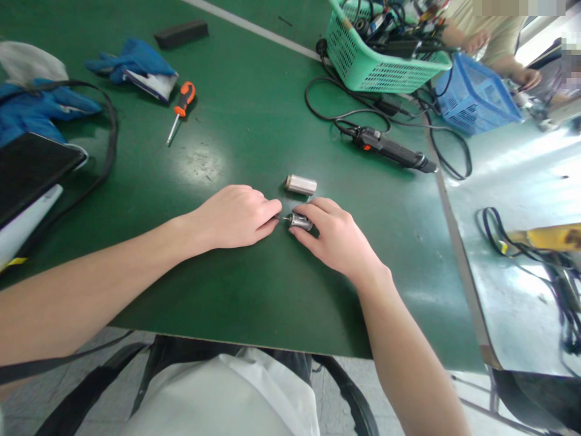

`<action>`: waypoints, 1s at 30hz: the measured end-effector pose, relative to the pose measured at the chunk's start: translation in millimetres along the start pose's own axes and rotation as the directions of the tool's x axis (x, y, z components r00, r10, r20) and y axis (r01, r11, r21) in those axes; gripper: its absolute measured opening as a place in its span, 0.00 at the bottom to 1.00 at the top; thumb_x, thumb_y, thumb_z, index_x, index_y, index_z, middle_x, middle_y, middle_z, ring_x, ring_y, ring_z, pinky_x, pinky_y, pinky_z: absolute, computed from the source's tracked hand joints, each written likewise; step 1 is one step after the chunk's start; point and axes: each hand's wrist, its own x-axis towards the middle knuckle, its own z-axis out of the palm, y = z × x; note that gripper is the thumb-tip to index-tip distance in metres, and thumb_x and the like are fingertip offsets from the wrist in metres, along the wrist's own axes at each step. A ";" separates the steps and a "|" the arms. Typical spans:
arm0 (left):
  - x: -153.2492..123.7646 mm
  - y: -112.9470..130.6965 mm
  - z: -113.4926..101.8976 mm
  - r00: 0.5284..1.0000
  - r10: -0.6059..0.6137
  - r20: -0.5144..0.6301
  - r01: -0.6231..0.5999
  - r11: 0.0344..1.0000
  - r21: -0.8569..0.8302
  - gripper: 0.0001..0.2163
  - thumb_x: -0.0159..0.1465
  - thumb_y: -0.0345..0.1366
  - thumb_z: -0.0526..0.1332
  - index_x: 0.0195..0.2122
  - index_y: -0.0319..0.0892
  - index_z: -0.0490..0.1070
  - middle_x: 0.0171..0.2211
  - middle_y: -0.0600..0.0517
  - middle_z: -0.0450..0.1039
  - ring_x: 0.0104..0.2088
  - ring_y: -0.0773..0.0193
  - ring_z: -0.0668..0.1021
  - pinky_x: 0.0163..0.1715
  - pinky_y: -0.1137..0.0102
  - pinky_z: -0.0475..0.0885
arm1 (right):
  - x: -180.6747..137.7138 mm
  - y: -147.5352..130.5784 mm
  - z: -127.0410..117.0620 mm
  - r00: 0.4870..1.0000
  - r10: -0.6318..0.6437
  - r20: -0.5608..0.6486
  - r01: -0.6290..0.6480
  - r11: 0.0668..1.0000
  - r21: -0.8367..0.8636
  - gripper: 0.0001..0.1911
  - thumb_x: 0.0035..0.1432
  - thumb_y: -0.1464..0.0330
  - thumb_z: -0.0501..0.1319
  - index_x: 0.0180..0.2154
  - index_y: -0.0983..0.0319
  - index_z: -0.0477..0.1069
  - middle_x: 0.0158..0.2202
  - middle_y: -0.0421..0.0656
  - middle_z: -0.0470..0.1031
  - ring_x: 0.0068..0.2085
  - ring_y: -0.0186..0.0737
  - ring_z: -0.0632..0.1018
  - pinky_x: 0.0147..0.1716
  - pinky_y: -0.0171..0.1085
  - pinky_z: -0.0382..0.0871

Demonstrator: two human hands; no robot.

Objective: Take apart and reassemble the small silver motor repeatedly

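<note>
My right hand [333,233] is closed around a small motor [299,221], a silvery cylinder lying low over the green table. Its thin shaft points left, toward my other hand. My left hand [247,215] is pinched shut just left of the shaft tip; a bit of something dark shows at its fingertips, too small to name. Just beyond both hands a plain silver metal cylinder [301,184] lies on its side, apart from the fingers.
A black electric screwdriver [390,148] with its cable lies at right. Behind it stand a green basket [385,75] of cables and a blue basket [476,100], near another person's hands. An orange-handled screwdriver [183,103], blue gloves [140,63] and a dark block [181,34] are at left.
</note>
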 end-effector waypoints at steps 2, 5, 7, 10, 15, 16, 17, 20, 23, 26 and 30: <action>-0.2 -0.2 0.1 1.000 0.004 -0.008 -0.004 1.000 -0.004 0.13 0.72 0.39 0.55 0.36 0.40 0.76 0.28 0.47 0.78 0.28 0.57 0.80 0.30 0.66 0.69 | -0.4 0.5 0.6 1.000 -0.002 0.000 0.002 1.000 0.004 0.11 0.69 0.64 0.61 0.51 0.58 0.74 0.46 0.49 0.77 0.49 0.52 0.77 0.46 0.46 0.74; -0.5 -0.6 0.5 1.000 0.013 -0.018 -0.013 1.000 -0.007 0.13 0.72 0.39 0.55 0.36 0.40 0.76 0.28 0.47 0.78 0.28 0.57 0.80 0.30 0.66 0.69 | -0.7 0.6 1.3 1.000 -0.004 0.000 0.004 1.000 0.005 0.11 0.69 0.64 0.61 0.51 0.58 0.74 0.47 0.49 0.77 0.49 0.52 0.77 0.46 0.46 0.74; -0.7 -0.6 0.8 1.000 0.022 -0.013 -0.022 1.000 -0.004 0.13 0.72 0.39 0.55 0.36 0.40 0.75 0.28 0.47 0.78 0.28 0.57 0.80 0.30 0.66 0.69 | -0.5 0.3 1.4 1.000 -0.010 0.000 0.010 1.000 0.000 0.11 0.69 0.64 0.61 0.50 0.58 0.74 0.46 0.49 0.77 0.49 0.52 0.77 0.46 0.47 0.74; -0.6 -0.4 1.0 0.999 0.032 -0.002 -0.032 0.999 0.008 0.12 0.72 0.39 0.55 0.37 0.40 0.75 0.28 0.48 0.78 0.29 0.57 0.80 0.30 0.66 0.69 | 0.1 -0.5 1.2 1.000 -0.021 0.005 0.021 1.000 -0.002 0.11 0.69 0.65 0.61 0.50 0.59 0.74 0.47 0.50 0.77 0.49 0.52 0.77 0.47 0.47 0.74; -0.6 -0.3 1.1 0.999 0.044 -0.010 -0.044 0.999 0.004 0.12 0.72 0.39 0.55 0.37 0.40 0.75 0.28 0.48 0.77 0.28 0.58 0.79 0.31 0.67 0.69 | 0.3 -1.0 1.4 1.000 -0.028 0.009 0.028 1.000 0.003 0.10 0.69 0.65 0.61 0.51 0.59 0.73 0.48 0.50 0.77 0.50 0.52 0.77 0.48 0.48 0.74; -0.6 -0.4 1.1 0.999 0.045 -0.012 -0.045 0.999 -0.001 0.12 0.72 0.39 0.55 0.37 0.40 0.75 0.28 0.48 0.77 0.28 0.59 0.79 0.31 0.67 0.69 | 0.3 -0.8 1.7 0.999 -0.033 0.006 0.033 0.999 0.005 0.10 0.69 0.65 0.61 0.51 0.59 0.73 0.48 0.50 0.77 0.50 0.52 0.76 0.48 0.48 0.74; -0.6 -0.4 1.2 0.999 0.047 -0.013 -0.047 0.999 -0.006 0.12 0.72 0.39 0.56 0.37 0.40 0.75 0.28 0.48 0.77 0.28 0.58 0.79 0.31 0.67 0.69 | 0.2 -0.7 2.0 0.999 -0.041 0.002 0.041 0.999 0.006 0.10 0.70 0.65 0.61 0.50 0.59 0.73 0.47 0.50 0.76 0.50 0.52 0.76 0.48 0.48 0.74; -0.5 -0.2 2.0 0.999 0.050 -0.007 -0.050 0.999 -0.012 0.13 0.73 0.40 0.56 0.38 0.40 0.76 0.28 0.47 0.78 0.29 0.58 0.79 0.31 0.67 0.69 | 0.2 -0.2 2.6 0.998 -0.066 -0.001 0.066 0.998 0.009 0.10 0.70 0.65 0.61 0.50 0.59 0.73 0.48 0.50 0.76 0.50 0.52 0.76 0.49 0.48 0.74; -0.4 0.1 3.3 0.999 0.045 -0.001 -0.045 0.999 -0.017 0.13 0.74 0.41 0.56 0.38 0.40 0.76 0.29 0.47 0.78 0.30 0.58 0.80 0.32 0.67 0.69 | 0.2 -0.6 1.1 0.996 -0.092 0.008 0.092 0.996 0.014 0.12 0.71 0.66 0.60 0.53 0.59 0.72 0.49 0.50 0.76 0.51 0.51 0.76 0.50 0.48 0.74; -0.6 -0.2 3.7 1.000 0.021 0.003 -0.021 1.000 -0.007 0.15 0.74 0.43 0.57 0.37 0.39 0.76 0.29 0.47 0.79 0.30 0.57 0.80 0.32 0.66 0.69 | 0.3 -4.1 -2.9 0.991 -0.129 0.044 0.130 0.991 -0.018 0.15 0.73 0.67 0.56 0.58 0.60 0.69 0.50 0.50 0.76 0.51 0.51 0.75 0.51 0.48 0.74; -0.9 -0.9 3.2 0.998 -0.054 0.029 0.054 0.998 0.018 0.18 0.73 0.49 0.58 0.36 0.40 0.76 0.29 0.48 0.79 0.30 0.57 0.80 0.32 0.66 0.68 | 0.3 -15.4 -8.2 0.984 -0.137 0.113 0.151 0.980 -0.128 0.18 0.74 0.70 0.50 0.59 0.58 0.70 0.49 0.50 0.75 0.49 0.50 0.75 0.49 0.47 0.74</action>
